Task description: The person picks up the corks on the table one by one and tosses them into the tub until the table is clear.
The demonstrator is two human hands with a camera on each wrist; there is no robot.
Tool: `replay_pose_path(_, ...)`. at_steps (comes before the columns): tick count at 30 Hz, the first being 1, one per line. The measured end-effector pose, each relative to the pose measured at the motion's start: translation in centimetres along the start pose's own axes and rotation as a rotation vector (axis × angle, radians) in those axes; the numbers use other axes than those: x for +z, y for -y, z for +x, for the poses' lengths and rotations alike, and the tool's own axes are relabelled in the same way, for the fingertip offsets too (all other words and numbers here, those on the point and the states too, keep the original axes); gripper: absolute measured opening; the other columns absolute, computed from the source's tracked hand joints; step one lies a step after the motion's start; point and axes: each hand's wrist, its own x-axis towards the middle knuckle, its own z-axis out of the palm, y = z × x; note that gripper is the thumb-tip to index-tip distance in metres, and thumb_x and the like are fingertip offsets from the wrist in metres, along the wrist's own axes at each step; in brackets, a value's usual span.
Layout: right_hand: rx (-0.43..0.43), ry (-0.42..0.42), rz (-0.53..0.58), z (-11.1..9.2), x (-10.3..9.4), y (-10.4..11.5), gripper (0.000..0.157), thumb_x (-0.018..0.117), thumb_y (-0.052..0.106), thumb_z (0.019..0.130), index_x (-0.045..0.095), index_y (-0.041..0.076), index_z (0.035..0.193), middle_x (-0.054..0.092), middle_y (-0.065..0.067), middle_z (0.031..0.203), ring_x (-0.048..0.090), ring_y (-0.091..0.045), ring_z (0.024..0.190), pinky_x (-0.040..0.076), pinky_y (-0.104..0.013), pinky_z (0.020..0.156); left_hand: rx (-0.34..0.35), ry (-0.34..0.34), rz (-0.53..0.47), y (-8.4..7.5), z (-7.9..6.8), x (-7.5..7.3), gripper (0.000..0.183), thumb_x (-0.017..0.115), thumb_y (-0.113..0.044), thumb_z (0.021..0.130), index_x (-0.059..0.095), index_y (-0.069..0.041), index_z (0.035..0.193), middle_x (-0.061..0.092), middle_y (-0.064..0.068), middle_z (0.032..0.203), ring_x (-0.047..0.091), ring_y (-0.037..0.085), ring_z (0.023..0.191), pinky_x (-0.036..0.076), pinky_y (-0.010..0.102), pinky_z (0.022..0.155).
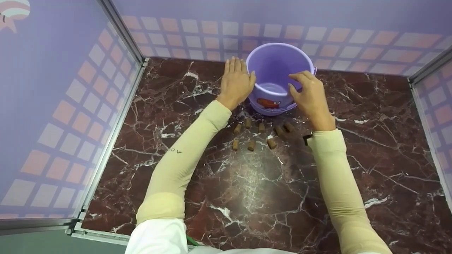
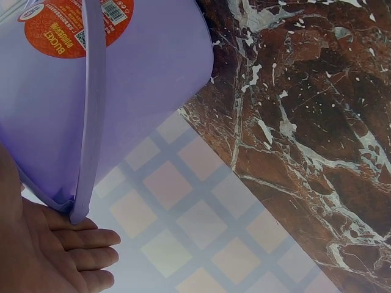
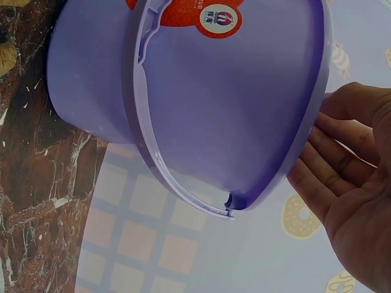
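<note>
A purple bucket [image 1: 270, 112] stands upright near the back of the table, its handle [image 2: 91, 110] hanging down across the front. On its front is an orange-red label [image 1: 267, 103]. My left hand [image 1: 236, 83] lies along the bucket's left side, fingers straight and thumb at the rim; in the left wrist view those fingers [image 2: 91, 238] show beside the handle's hinge. At the right, my right hand [image 1: 311, 94] is over the rim, thumb and fingers apart in a loose curve. The right wrist view shows its fingertips partly hidden behind the rim [image 3: 317, 101].
Several short brown cork-like pieces [image 1: 251, 145] lie in two loose rows on the dark red marble table [image 1: 247, 197] in front of the bucket. A purple wall with printed squares [image 1: 189, 26] stands close behind it, and side panels [image 1: 60, 116] flank the table.
</note>
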Motion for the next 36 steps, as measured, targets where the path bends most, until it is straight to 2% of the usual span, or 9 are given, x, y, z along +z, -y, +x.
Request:
replay_pose_path(3, -0.002, -0.009, 0.002, -0.1, 0.0, -0.1, 0.025, 0.074, -0.005, 0.092, 0.074, -0.011, 0.116, 0.072, -0.027, 0.112, 0.069, -0.045, 0.106, 0.055, -0.053, 0.102, 0.001, -0.007, -0.003, 0.0, 0.0, 0.0, 0.071, 0.019, -0.042, 0.115, 0.025, 0.009, 0.164, 0.025, 0.027, 0.170, 0.017, 0.039, 0.160, 0.004, 0.048, 0.132)
replay_pose_path(10, -0.004, -0.027, 0.000, -0.6, -0.2, -0.2, 0.024, 0.074, -0.002, 0.093, 0.074, -0.011, 0.115, 0.072, -0.027, 0.112, 0.069, -0.044, 0.106, 0.055, -0.052, 0.101, -0.006, 0.007, -0.018, -0.1, -0.1, -0.1, 0.072, 0.019, -0.043, 0.115, 0.023, 0.008, 0.164, 0.022, 0.027, 0.171, 0.014, 0.038, 0.161, -0.003, 0.046, 0.131)
replay_pose_path(18, -0.012, -0.046, -0.006, -1.0, -0.6, -0.1, 0.025, 0.075, -0.003, 0.093, 0.074, -0.011, 0.116, 0.072, -0.027, 0.112, 0.069, -0.043, 0.106, 0.055, -0.052, 0.101, 0.004, -0.019, -0.023, 0.0, -0.1, 0.0, 0.071, 0.021, -0.042, 0.115, 0.026, 0.009, 0.163, 0.025, 0.028, 0.170, 0.018, 0.039, 0.160, -0.001, 0.046, 0.131)
replay_pose_path(25, -0.030, -0.071, -0.008, -1.4, -0.8, -0.1, 0.025, 0.075, -0.003, 0.093, 0.074, -0.011, 0.117, 0.072, -0.027, 0.113, 0.069, -0.043, 0.105, 0.056, -0.052, 0.100, 0.005, -0.013, -0.011, 0.0, -0.1, 0.1, 0.070, 0.020, -0.042, 0.115, 0.025, 0.009, 0.164, 0.024, 0.027, 0.170, 0.017, 0.039, 0.160, -0.002, 0.046, 0.131)
replay_pose_path(36, -0.005, -0.111, 0.004, -2.4, -1.1, -0.2, 0.024, 0.075, -0.007, 0.092, 0.075, -0.010, 0.115, 0.073, -0.026, 0.111, 0.070, -0.043, 0.103, 0.057, -0.050, 0.099, 0.004, -0.030, -0.029, 0.0, -0.1, 0.2, 0.069, 0.025, -0.041, 0.115, 0.028, 0.009, 0.163, 0.027, 0.027, 0.169, 0.018, 0.039, 0.160, -0.001, 0.046, 0.131)
